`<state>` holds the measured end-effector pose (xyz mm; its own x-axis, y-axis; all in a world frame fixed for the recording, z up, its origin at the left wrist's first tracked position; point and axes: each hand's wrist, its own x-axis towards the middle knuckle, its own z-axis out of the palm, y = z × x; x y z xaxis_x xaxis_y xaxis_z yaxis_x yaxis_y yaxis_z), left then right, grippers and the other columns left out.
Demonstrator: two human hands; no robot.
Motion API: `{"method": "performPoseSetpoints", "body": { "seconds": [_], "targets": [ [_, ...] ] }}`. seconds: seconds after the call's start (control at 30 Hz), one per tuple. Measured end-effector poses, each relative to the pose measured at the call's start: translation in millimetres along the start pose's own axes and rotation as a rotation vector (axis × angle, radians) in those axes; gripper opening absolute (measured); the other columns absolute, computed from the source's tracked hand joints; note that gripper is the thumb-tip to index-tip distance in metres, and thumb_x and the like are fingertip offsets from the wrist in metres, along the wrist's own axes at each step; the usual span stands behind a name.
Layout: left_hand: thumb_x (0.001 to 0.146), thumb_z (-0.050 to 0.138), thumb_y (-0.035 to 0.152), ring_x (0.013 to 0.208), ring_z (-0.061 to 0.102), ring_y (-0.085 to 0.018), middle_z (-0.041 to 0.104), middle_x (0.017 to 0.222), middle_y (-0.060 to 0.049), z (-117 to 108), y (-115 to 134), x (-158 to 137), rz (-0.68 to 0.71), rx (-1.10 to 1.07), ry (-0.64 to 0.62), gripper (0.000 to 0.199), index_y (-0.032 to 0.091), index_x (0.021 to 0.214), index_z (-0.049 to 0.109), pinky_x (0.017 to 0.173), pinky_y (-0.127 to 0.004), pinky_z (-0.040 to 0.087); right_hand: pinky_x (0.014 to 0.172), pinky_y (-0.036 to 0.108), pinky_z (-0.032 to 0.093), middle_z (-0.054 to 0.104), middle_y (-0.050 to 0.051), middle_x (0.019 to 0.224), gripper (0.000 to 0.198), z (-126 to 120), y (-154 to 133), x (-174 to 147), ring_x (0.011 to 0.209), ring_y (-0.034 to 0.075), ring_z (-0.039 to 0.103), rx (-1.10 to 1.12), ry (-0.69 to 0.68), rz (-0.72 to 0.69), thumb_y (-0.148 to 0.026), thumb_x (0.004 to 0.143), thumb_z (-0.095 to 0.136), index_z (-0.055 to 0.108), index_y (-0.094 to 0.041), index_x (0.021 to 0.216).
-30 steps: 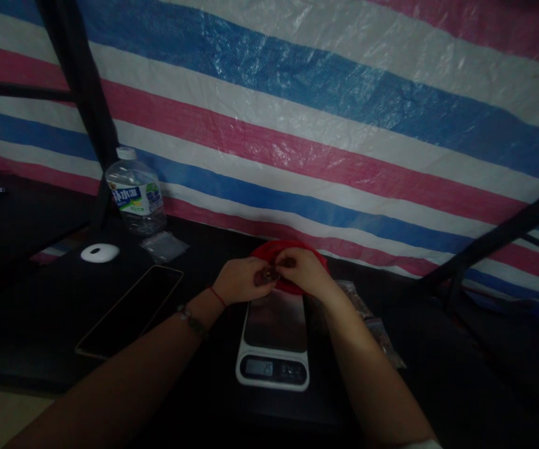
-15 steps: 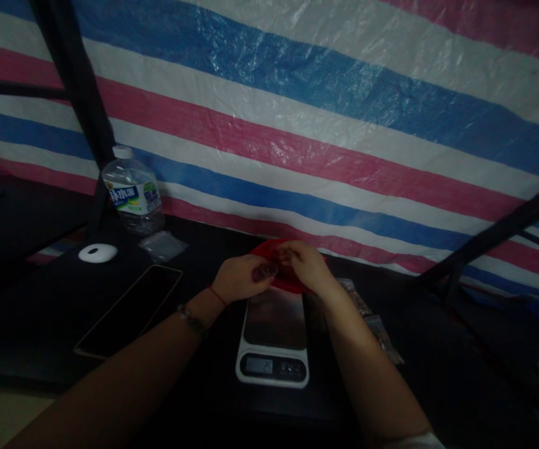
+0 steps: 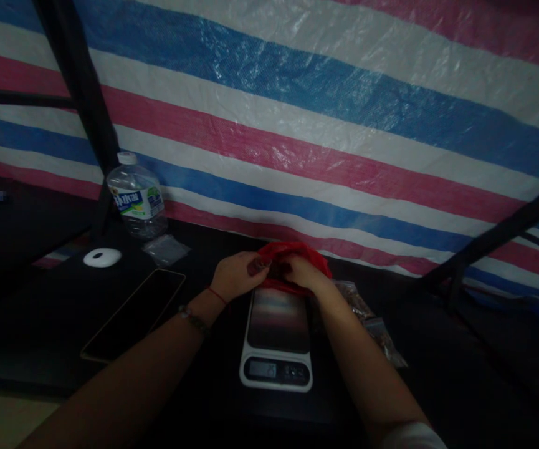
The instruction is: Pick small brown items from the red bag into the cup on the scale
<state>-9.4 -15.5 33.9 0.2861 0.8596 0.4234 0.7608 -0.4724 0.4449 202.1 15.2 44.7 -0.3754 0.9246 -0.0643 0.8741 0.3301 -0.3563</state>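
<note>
A red plastic bag (image 3: 318,259) stands with its mouth open just behind a white kitchen scale (image 3: 276,381) with a dark top and a lit display. My left hand (image 3: 236,274) is at the bag's left rim, its fingers closed around a small clear plastic bag (image 3: 257,267), dim and reddish against the red. Into the red bag's mouth reaches my right hand (image 3: 305,273), back of the hand upward. Its fingertips are hidden among dark contents too dim to make out. The scale's plate (image 3: 279,321) is bare.
Small zip bags with brown pieces (image 3: 384,343) lie right of the scale. To the left are a phone (image 3: 133,318), a white oval object (image 3: 103,257), a clear zip bag (image 3: 166,249) and a large plastic bottle (image 3: 138,202). A striped sheet (image 3: 297,156) hangs behind the black table.
My right hand has moved down and deeper into the red bag. My left hand stays at the rim with the small bag. The whole view has shifted slightly.
</note>
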Motion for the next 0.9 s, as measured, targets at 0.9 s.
{"method": "performPoseSetpoints", "body": {
  "seconds": [0.9],
  "targets": [
    [0.083,0.052,0.05,0.089,0.064,-0.02,0.069,0.099,-0.004,5.6,2.2,-2.5,0.036,-0.002,-0.025,0.034,0.024,0.101,0.065,0.075,-0.028,0.046,0.072,0.021,0.045,0.074,0.006,0.091,0.03,11.0,19.2,5.3,0.079,0.015,0.066,-0.049,-0.042,-0.052,-0.002,0.074,0.051,0.074,-0.017,0.088]
  ]
}}
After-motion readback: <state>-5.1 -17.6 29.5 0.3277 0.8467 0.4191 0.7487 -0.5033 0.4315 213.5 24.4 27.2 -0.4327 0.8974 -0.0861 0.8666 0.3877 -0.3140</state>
